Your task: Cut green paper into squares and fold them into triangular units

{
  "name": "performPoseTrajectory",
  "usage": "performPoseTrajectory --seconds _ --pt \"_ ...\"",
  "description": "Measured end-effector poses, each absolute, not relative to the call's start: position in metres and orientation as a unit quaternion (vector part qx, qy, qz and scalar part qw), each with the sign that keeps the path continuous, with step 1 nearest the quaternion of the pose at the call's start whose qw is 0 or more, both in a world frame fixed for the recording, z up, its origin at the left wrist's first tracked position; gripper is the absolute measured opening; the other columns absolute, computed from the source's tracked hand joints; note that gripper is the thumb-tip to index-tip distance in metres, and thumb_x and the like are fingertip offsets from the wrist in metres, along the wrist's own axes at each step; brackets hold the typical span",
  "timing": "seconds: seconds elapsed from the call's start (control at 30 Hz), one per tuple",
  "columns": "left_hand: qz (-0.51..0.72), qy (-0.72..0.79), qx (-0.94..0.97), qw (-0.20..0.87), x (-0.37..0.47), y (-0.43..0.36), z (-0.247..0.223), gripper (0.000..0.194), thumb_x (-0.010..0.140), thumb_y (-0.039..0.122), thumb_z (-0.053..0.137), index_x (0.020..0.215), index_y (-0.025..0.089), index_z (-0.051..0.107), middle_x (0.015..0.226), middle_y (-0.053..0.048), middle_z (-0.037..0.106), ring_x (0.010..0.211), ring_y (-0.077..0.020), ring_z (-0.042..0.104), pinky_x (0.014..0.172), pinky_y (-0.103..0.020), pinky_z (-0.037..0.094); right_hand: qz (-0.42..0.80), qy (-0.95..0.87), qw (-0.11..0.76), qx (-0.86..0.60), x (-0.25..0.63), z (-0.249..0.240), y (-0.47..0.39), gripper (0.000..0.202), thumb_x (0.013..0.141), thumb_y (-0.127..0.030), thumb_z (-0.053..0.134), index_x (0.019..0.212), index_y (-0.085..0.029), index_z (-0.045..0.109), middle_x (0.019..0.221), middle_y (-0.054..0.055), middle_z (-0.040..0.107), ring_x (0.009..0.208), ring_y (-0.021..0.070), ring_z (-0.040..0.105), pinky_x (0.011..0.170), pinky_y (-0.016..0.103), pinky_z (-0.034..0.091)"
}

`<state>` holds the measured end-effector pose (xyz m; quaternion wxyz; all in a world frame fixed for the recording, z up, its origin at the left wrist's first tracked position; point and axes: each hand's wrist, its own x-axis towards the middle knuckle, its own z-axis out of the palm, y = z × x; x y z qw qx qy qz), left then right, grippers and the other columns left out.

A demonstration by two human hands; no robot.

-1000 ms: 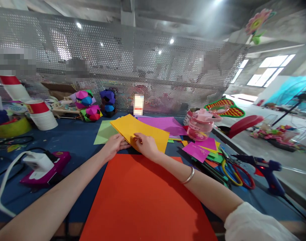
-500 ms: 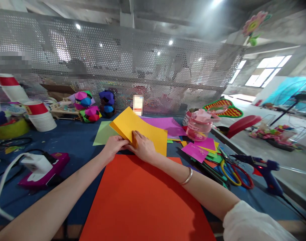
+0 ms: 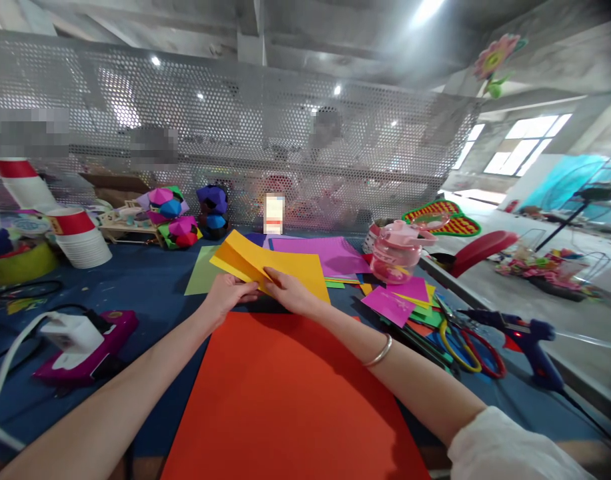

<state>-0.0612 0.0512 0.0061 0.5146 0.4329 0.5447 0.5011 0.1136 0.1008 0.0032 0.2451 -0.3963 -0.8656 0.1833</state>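
Yellow paper [image 3: 298, 268], at least two layers fanned apart at the left, is held above the back of a large red-orange sheet [image 3: 295, 393]. My left hand [image 3: 228, 293] pinches the near left edge of the yellow paper, fingers closed. On its near middle edge, my right hand [image 3: 291, 293] grips it with the thumb side on top; the fingers underneath are hidden. A pale green sheet [image 3: 198, 272] lies behind my left hand. Purple sheets [image 3: 330, 255] lie beyond the yellow paper, partly covered by it.
At right are a pink clear jar [image 3: 395, 257], small coloured paper pieces [image 3: 389, 305], scissors [image 3: 463, 347] and a blue glue gun [image 3: 528, 340]. Leftward stand a purple power strip [image 3: 120, 320], paper cups [image 3: 83, 247] and paper balls [image 3: 178, 230]. A perforated metal screen [image 3: 225, 120] rises behind.
The yellow paper has come down lower and flatter, and its layers have spread apart at the left. Both hands keep hold, with the right hand slightly lower.
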Motion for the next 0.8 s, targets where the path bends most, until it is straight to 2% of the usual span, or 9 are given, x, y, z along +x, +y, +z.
performPoseTrajectory --seconds 0.07,0.17,0.3,0.4,0.53,0.63,0.8 --pt "0.492 0.556 0.429 0.515 -0.063 0.051 0.007 0.008 0.095 0.020 0.072 0.095 0.012 0.071 0.090 -0.002 0.074 0.080 -0.0156 0.072 0.079 -0.034 0.061 0.177 -0.852 0.257 -0.421 0.119 0.007 0.106 0.038 0.107 -0.034 0.050 0.140 -0.019 0.059 0.143 0.012 0.063 0.128 0.0234 0.062 0.109 0.044 0.049" --pt "0.478 0.579 0.418 0.512 -0.067 0.052 0.008 0.013 0.097 0.025 0.070 0.099 0.012 0.069 0.096 -0.003 0.073 0.082 -0.0159 0.071 0.076 -0.033 0.061 0.152 -0.833 0.270 -0.458 0.134 0.017 0.117 0.035 0.103 -0.038 0.059 0.133 -0.019 0.063 0.135 0.011 0.065 0.118 0.0250 0.066 0.102 0.050 0.053" --pt "0.473 0.603 0.404 0.500 -0.070 0.054 0.010 0.016 0.098 0.028 0.068 0.104 0.013 0.068 0.098 -0.004 0.071 0.081 -0.0155 0.070 0.072 -0.032 0.061 0.110 -0.831 0.260 -0.480 0.153 0.038 0.127 0.030 0.103 -0.036 0.059 0.124 -0.017 0.068 0.121 0.008 0.072 0.108 0.0232 0.070 0.096 0.045 0.056" --pt "0.490 0.604 0.402 0.483 -0.070 0.054 0.011 0.013 0.095 0.021 0.071 0.105 0.013 0.068 0.097 -0.004 0.073 0.076 -0.0153 0.071 0.069 -0.030 0.061 0.076 -0.848 0.243 -0.464 0.156 0.051 0.120 0.031 0.104 -0.022 0.051 0.129 -0.022 0.070 0.124 0.006 0.075 0.116 0.0239 0.070 0.102 0.039 0.052" --pt "0.558 0.596 0.391 0.425 -0.076 0.057 0.012 0.031 0.091 0.022 0.073 0.121 0.020 0.067 0.114 -0.004 0.074 0.083 -0.0199 0.074 0.066 -0.030 0.061 0.036 -0.872 0.210 -0.440 0.147 0.060 0.102 0.043 0.100 -0.016 0.048 0.138 -0.029 0.066 0.131 0.004 0.073 0.120 0.0254 0.068 0.101 0.037 0.052" --pt "0.576 0.607 0.380 0.394 -0.087 0.064 0.008 0.032 0.096 0.030 0.069 0.126 0.019 0.063 0.114 -0.006 0.073 0.085 -0.0200 0.073 0.069 -0.032 0.061 0.004 -0.873 0.196 -0.446 0.148 0.067 0.096 0.047 0.098 -0.013 0.049 0.139 -0.030 0.065 0.132 0.004 0.072 0.118 0.0269 0.069 0.098 0.039 0.053" --pt "0.544 0.616 0.414 0.392 -0.104 0.076 -0.005 0.027 0.100 0.035 0.066 0.119 0.015 0.065 0.112 -0.007 0.069 0.092 -0.0197 0.070 0.080 -0.038 0.060 -0.054 -0.853 0.201 -0.479 0.172 0.089 0.104 0.049 0.093 -0.008 0.046 0.131 -0.028 0.070 0.126 0.006 0.075 0.113 0.0282 0.071 0.093 0.037 0.053"
